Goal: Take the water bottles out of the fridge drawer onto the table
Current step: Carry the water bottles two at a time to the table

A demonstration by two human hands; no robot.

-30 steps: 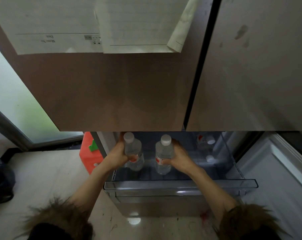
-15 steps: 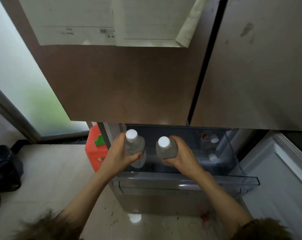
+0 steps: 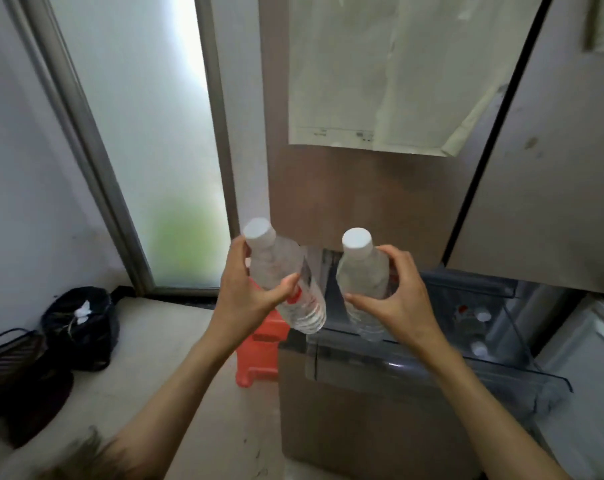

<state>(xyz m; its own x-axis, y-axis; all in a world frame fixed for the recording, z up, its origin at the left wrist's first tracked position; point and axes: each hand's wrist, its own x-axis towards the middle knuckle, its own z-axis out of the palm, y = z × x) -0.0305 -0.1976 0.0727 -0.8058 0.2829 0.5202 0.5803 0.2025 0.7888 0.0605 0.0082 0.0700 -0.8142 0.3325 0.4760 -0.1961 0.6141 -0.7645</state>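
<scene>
Above the drawer [image 3: 432, 372], a bottle [image 3: 279, 271] per hand [image 3: 248, 296].

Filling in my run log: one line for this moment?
left hand: bottle | right hand: bottle | drawer: open

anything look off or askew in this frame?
Little. The paper sheet on the fridge door has its lower right corner curled away. The fridge drawer stands open with bottles left inside. The left hand holds its bottle tilted; the right hand's bottle is nearer upright. No spills.
</scene>
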